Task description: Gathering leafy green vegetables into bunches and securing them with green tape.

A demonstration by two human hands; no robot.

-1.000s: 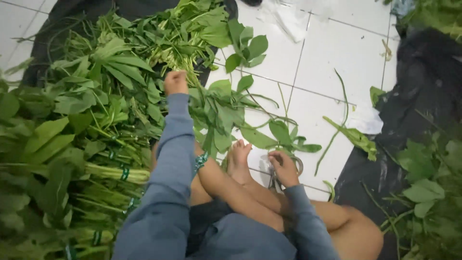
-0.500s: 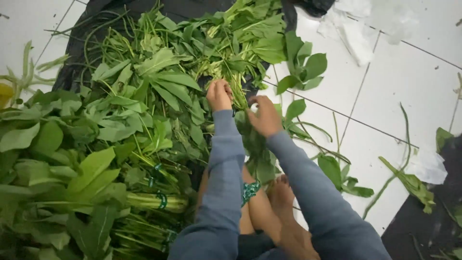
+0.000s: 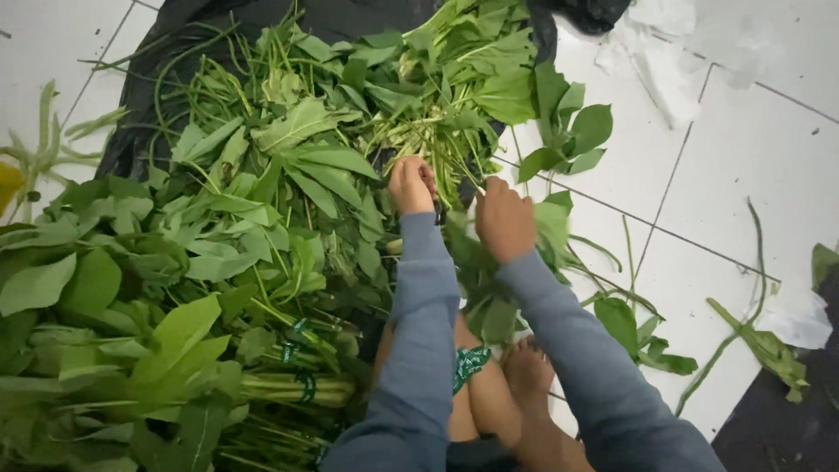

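While tied bundles (image 3: 297, 385) lay at your left, your left hand (image 3: 412, 184) was closed on stems of the loose greens (image 3: 367, 122) heaped over the black sheet (image 3: 175, 52), your right hand (image 3: 504, 218) curled shut on stalks just beside it; best gathered with cut ends level.

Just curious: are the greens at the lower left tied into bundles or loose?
Tied. Green bands wrap the stems of the bundles, which lie stacked side by side on the floor.
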